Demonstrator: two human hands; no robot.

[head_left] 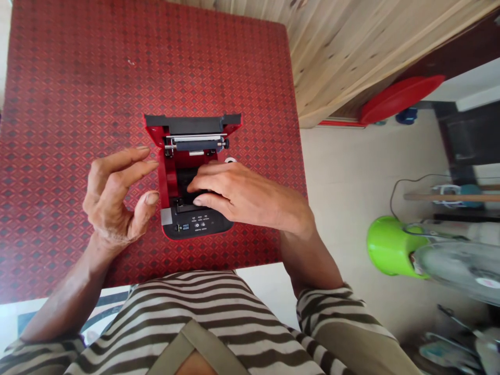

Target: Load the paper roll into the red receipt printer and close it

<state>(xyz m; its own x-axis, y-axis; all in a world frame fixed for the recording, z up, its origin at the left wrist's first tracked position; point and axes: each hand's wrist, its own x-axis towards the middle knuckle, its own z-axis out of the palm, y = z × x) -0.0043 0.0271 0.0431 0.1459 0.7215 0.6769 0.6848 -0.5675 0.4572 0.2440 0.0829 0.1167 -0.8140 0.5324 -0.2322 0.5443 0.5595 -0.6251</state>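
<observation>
Two hands flank a red printer (187,182) with its lid raised. Right hand (238,195) reaches into its open bay, fingers flat, gripping nothing visible. Left hand (115,198) hovers just beside it, loosely spread and empty.

We see a red and black receipt printer (194,177) on a red diamond-patterned tablecloth (78,104), our shirt (219,312) striped brown and white, a lime-green fan base (390,247), a red lid (398,96).
</observation>
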